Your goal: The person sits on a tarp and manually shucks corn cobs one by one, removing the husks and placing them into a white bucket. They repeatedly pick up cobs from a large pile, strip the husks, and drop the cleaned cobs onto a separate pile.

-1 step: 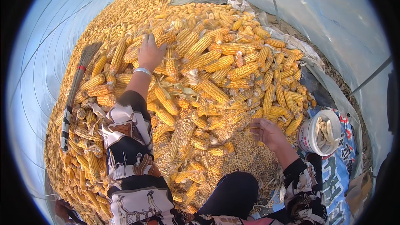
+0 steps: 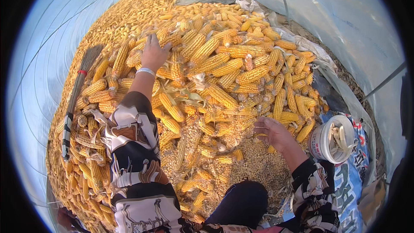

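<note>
Yellow corn cobs point(image 2: 220, 96) lie heaped in front of me, many with dry husk scraps on them. My left hand point(image 2: 154, 54) reaches out over the far part of the heap, fingers spread, above or touching cobs; nothing shows in its grasp. Lower and to the right, my right hand point(image 2: 276, 133) hovers between the cobs and a bed of loose kernels point(image 2: 254, 164). Its fingers are apart and slightly bent, with nothing visible in them. Whether it touches the cobs beside it, I cannot tell.
A white bucket point(image 2: 318, 142) with pale husk-like pieces stands right of my right hand, beside a printed blue sack point(image 2: 348, 185). A twig broom point(image 2: 75, 97) with a red tie lies on the cobs at left. Plastic sheeting point(image 2: 336, 21) curves around the heap. My knee point(image 2: 241, 203) is close below.
My right hand has shifted slightly up and left, with its fingers a little more stretched. My left hand has moved slightly left over the cobs.
</note>
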Available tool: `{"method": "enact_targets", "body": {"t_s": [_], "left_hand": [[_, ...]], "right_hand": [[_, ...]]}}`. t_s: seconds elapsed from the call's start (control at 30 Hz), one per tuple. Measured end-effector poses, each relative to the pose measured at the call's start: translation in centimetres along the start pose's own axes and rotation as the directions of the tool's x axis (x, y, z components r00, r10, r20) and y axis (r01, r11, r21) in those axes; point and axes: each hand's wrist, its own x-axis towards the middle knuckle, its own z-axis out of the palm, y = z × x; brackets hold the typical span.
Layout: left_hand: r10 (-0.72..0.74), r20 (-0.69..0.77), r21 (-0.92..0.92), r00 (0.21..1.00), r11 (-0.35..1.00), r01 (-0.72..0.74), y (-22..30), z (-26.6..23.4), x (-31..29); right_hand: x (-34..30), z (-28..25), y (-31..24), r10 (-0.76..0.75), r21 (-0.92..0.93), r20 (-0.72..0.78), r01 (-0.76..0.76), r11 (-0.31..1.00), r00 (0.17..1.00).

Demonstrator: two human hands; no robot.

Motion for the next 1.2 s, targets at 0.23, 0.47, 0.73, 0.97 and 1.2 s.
{"method": "enact_targets", "body": {"t_s": [0.23,0.47,0.73,0.97,1.2], "left_hand": [[-0.016,0.567,0.095,0.823,0.994,-0.046,3.4,4.3,4.6],[0.148,0.748,-0.264,0.647,0.961,0.085,9.9,9.1,4.1],[0.309,0.627,-0.456,0.715,0.890,0.015,9.3,6.3,-1.7],[0.137,0.528,-0.276,0.838,0.961,0.017,12.8,6.5,-13.2],[0.184,0.508,-0.406,0.842,0.913,0.046,17.3,9.8,-28.1]], "right_hand": [[15.8,8.3,-5.2,-0.092,-0.144,0.163,0.116,0.983,0.982],[18.6,11.1,-6.3,-0.085,0.054,0.087,0.081,0.995,0.993],[18.1,11.0,-6.2,-0.072,0.136,0.142,0.052,0.989,0.987],[15.7,7.2,1.0,-0.083,0.446,0.008,0.071,0.892,0.997],[11.8,0.1,12.4,-0.126,0.693,-0.017,0.103,0.713,0.992]]}}
